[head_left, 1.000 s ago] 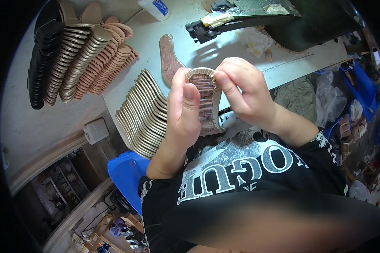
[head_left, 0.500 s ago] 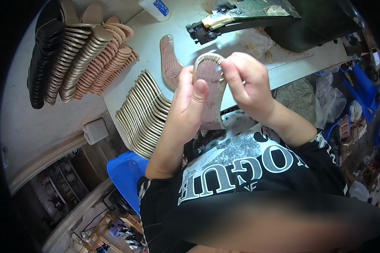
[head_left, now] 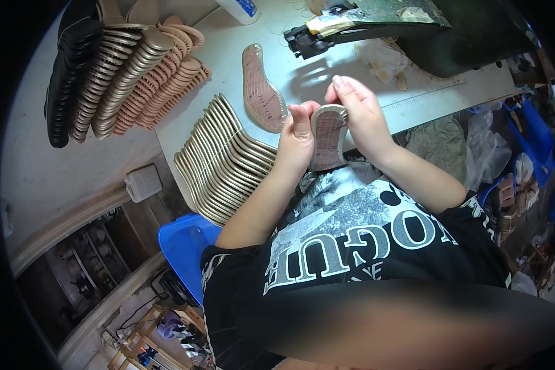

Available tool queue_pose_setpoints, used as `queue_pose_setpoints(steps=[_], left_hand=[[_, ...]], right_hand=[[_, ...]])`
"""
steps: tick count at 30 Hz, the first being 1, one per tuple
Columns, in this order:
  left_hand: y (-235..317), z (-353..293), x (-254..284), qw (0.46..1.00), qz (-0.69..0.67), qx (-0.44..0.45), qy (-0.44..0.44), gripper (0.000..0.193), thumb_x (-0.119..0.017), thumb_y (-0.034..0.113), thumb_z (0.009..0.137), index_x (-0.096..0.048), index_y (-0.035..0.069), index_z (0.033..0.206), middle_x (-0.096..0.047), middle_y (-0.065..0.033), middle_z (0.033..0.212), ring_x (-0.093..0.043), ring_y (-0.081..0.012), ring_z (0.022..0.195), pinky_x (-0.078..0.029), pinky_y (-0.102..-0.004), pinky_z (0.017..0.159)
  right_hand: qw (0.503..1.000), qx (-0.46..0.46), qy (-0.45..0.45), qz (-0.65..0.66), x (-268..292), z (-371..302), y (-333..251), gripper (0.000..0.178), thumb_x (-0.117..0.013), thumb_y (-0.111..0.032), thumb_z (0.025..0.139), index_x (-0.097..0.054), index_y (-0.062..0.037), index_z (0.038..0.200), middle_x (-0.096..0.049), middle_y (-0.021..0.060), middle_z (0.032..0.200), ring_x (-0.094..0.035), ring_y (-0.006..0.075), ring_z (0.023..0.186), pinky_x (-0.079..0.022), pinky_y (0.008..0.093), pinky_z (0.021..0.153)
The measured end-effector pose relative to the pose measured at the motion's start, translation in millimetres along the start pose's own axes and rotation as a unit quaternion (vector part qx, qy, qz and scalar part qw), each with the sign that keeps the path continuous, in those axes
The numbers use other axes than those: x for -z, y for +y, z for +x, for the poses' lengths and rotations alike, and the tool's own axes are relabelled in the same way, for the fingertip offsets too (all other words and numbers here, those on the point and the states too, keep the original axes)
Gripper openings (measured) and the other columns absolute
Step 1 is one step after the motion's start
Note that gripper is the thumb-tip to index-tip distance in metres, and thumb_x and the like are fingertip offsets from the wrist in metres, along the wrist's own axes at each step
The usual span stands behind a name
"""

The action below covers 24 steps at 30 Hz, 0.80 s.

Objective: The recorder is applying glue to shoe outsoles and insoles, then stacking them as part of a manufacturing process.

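My left hand [head_left: 297, 140] is closed on the left edge of a shoe insole [head_left: 328, 137] with a brown gridded underside and a pale rim. Its thumb points up, and the other fingers are partly hidden behind the piece. My right hand [head_left: 365, 117] is closed against the insole's upper right edge, its thumb and forefinger rising above the rounded end. How its lower fingers grip is hidden. A second insole [head_left: 263, 92] lies underside up on the table beyond my left hand. Left of my forearm, a long stack of gold-edged insoles [head_left: 225, 161] stands packed in a row.
The pale table [head_left: 327, 83] carries a dark green sewing machine [head_left: 376, 26] at the back and a white bottle [head_left: 239, 9]. Bundled black, gold and pink shoe parts [head_left: 129, 80] sit at the left. A blue chair [head_left: 185, 246] stands below; crumpled plastic [head_left: 484, 145] is at the right.
Both hands have come down nearer my body with the insole, which now tilts and looks shorter. My right thumb and forefinger have left its face and now rise above its end.
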<state>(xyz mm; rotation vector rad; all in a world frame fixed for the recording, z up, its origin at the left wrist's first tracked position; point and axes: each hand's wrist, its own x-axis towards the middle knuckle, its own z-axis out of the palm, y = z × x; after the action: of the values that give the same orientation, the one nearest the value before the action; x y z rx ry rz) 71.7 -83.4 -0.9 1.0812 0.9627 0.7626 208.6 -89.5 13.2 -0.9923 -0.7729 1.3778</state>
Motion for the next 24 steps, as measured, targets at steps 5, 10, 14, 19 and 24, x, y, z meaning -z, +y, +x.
queue_pose_setpoints(steps=[5,10,14,19,24], left_hand=[[-16.6,0.5,5.1,0.994,0.025,-0.056,0.088,0.072,-0.028,0.067,0.089,-0.057,0.001,0.087,-0.056,-0.0018,0.077,-0.053,-0.0103,0.076,-0.043,-0.0246,0.07],[-32.4,-6.1,3.3,0.97,0.104,-0.21,0.06,0.063,-0.05,0.06,0.087,-0.051,-0.001,0.103,-0.059,-0.005,0.091,-0.055,-0.0127,0.086,-0.045,-0.027,0.078],[-20.9,4.4,12.4,0.981,0.117,-0.137,0.075,0.056,-0.057,0.05,0.088,-0.049,-0.002,0.109,-0.061,-0.0071,0.094,-0.056,-0.0131,0.088,-0.045,-0.0278,0.078],[41.1,52.0,29.0,0.95,0.214,-0.199,0.109,0.042,-0.061,0.039,0.09,-0.054,-0.002,0.1,-0.063,-0.0093,0.084,-0.058,-0.0119,0.077,-0.047,-0.0273,0.068],[86.2,84.4,42.8,0.948,0.307,-0.087,0.009,0.033,-0.058,0.034,0.093,-0.057,0.001,0.094,-0.06,-0.0014,0.078,-0.052,-0.0045,0.069,-0.043,-0.0186,0.06]], right_hand=[[0.995,-0.095,-0.035,-0.026,12.2,5.1,5.0,0.034,-0.044,-0.031,0.099,-0.058,-0.0036,0.085,-0.053,-0.0017,0.072,-0.046,0.0018,0.059,-0.038,0.017,0.054],[0.995,-0.099,-0.031,0.003,18.5,8.3,14.0,0.028,-0.048,-0.027,0.098,-0.059,-0.0033,0.087,-0.055,-0.0015,0.07,-0.049,0.0019,0.055,-0.038,0.0159,0.05],[0.992,-0.125,-0.01,0.002,28.4,7.8,9.8,0.027,-0.056,-0.029,0.094,-0.059,-0.0026,0.089,-0.058,-0.0006,0.073,-0.053,0.0031,0.057,-0.041,0.0172,0.051],[0.958,-0.173,-0.2,-0.11,23.6,5.0,11.1,0.03,-0.064,-0.037,0.088,-0.059,-0.0074,0.083,-0.057,-0.0021,0.07,-0.049,0.0044,0.056,-0.04,0.0192,0.05],[0.943,-0.112,-0.29,-0.118,-13.0,10.0,-9.7,0.029,-0.053,-0.027,0.095,-0.059,-0.0032,0.079,-0.061,0.0017,0.068,-0.058,0.0087,0.055,-0.046,0.0225,0.051]])
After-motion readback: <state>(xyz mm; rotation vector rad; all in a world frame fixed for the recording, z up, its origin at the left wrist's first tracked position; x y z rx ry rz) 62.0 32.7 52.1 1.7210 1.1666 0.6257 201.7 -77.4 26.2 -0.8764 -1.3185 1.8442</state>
